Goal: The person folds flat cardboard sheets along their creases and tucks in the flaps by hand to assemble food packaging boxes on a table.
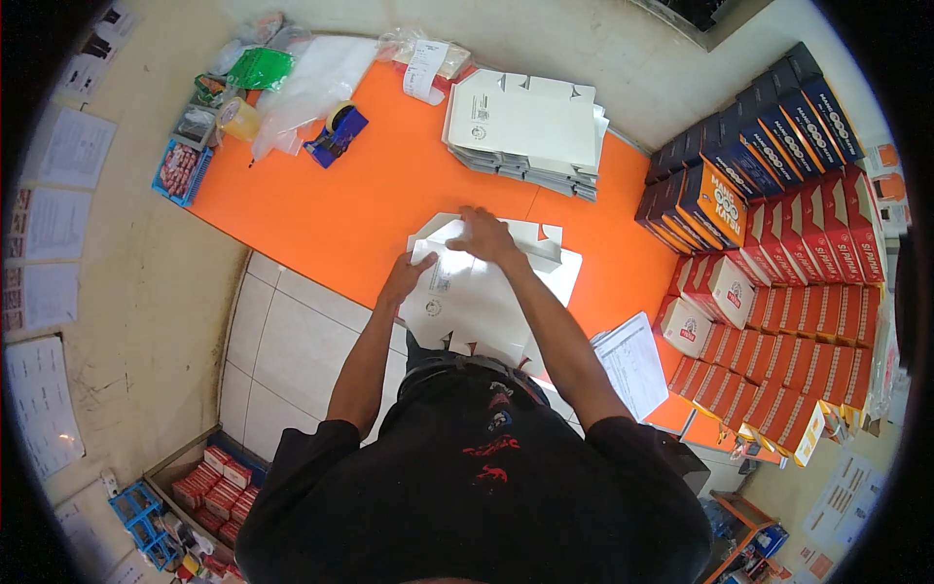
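A white flat cardboard box blank [477,302] with cut flaps lies at the near edge of the orange table, close to my body. My left hand [404,276] grips its left side, thumb on top and the other fingers partly hidden by the edge. At the far edge of the blank, my right hand [484,237] bends its fingers over a flap, with the thumb on the near side. A raised flap [538,243] stands up to the right of that hand. Beyond the hands sits a stack of similar white blanks [525,117].
On the orange table [321,224] lie a blue tape dispenser [337,134], plastic bags [316,83] and a blue basket [182,173]. Dark blue, red and orange boxes [788,321] are piled at the right. Papers [632,365] lie near my right elbow.
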Tool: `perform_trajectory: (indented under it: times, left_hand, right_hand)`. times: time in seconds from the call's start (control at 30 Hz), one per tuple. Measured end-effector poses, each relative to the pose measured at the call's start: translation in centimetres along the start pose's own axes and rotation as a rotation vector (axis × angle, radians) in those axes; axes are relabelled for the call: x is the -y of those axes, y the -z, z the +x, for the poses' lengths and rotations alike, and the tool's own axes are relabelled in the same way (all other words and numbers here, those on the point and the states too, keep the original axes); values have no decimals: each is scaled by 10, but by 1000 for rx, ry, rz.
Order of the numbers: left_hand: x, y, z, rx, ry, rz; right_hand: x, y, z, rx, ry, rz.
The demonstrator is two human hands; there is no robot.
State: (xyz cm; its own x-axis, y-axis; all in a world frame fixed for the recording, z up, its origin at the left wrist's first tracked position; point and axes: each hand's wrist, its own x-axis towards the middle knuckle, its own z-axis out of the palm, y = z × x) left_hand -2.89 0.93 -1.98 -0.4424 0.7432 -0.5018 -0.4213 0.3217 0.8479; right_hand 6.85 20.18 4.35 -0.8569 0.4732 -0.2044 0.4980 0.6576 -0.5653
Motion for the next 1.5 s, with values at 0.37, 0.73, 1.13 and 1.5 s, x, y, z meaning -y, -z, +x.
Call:
perform_trajectory:
  times: [0.37, 0.73, 1.13, 1.5]
  left_hand:
    - [6, -7, 32, -367, -132, 610]
    - [22, -6, 44, -507, -92, 803]
    - [-50, -3, 44, -203, -87, 420]
    - [10, 38, 75, -366, 9, 557]
  right_hand:
    - [8, -59, 5, -38, 158, -101]
    - [32, -86, -62, -100, 86, -41]
    - [-133, 94, -109, 388, -302, -112]
    - [-109, -40, -162, -164, -161, -387]
